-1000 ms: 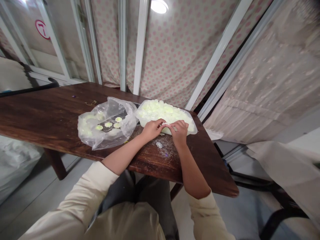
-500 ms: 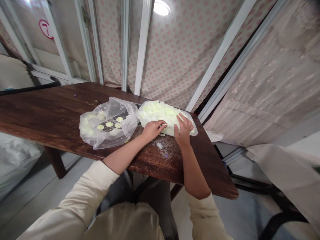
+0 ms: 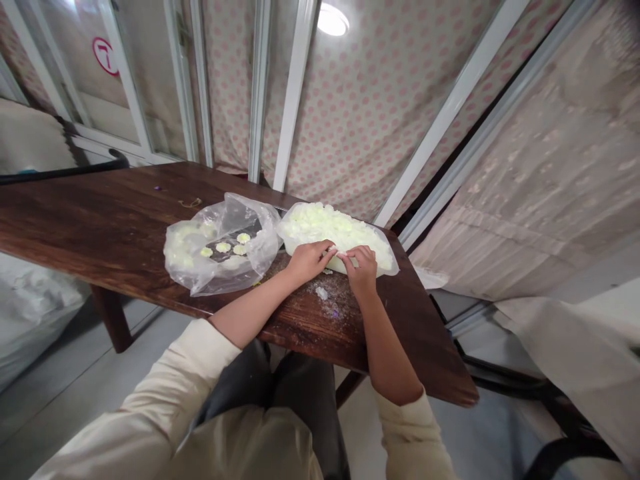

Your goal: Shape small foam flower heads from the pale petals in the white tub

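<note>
My left hand [image 3: 309, 261] and my right hand [image 3: 361, 268] meet at the front rim of a translucent plastic tub [image 3: 387, 267] heaped with pale green-white soft flower-like pieces [image 3: 333, 230]. Both hands pinch a small white piece [image 3: 334, 251] between their fingertips, and it is partly hidden by them. To the left lies a crumpled clear plastic bag [image 3: 223, 247] holding a dark flat sheet [image 3: 230, 248] with several pale flower shapes [image 3: 223, 247]. My left forearm passes close to the bag without visibly touching it.
The dark wooden table [image 3: 100, 227] is strewn with white crumbs [image 3: 321, 293] and a purple speck [image 3: 335, 312] below my hands. A thin loop of string [image 3: 190, 203] lies at the far side. A large white sack [image 3: 30, 307] stands on the floor at left.
My right hand has come back from lying spread on the heap and now pinches beside my left fingertips. The view has shifted slightly.
</note>
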### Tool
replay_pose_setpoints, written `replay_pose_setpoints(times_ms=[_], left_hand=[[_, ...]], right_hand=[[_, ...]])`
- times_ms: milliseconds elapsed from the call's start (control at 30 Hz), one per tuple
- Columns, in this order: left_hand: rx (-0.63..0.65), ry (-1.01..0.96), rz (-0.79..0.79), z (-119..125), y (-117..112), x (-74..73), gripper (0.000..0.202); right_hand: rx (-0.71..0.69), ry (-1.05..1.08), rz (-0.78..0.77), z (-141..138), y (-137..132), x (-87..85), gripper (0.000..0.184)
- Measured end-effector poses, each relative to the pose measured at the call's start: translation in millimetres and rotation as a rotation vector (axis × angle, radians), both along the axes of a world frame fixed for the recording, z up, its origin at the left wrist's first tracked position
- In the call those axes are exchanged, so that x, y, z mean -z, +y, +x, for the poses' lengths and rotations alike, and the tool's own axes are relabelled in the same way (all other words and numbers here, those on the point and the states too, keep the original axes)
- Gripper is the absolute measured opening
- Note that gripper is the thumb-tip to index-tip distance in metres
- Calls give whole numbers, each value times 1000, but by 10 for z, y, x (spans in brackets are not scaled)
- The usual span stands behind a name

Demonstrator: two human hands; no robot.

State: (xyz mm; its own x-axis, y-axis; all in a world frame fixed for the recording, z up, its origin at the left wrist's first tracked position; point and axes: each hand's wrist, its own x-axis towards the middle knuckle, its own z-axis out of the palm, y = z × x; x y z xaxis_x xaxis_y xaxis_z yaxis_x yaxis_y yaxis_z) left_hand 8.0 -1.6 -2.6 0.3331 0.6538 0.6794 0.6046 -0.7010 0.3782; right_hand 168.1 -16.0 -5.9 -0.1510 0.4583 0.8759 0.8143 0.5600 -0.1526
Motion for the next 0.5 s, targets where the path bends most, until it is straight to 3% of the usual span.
replay_pose_setpoints(times_ms=[100,200,300,400,500], left_hand=[[-37,-37,-15,-27,38,-10,33],[-54,-101,-45,-58,83,-12,32],[-36,-85,-36,-58,86,-8,32],[-4,-7,-5,-32,55,-4,33],[32,6,15,-16,33,-5,34]], right_hand=[[34,119,56,32,-37,-35,25],[252,230,91,128,-52,-66,25],[413,140,22,210,-59,-87,33],[332,-57,-50,188,-95,-101,53],[121,-186,-96,77,-136,-100,42]])
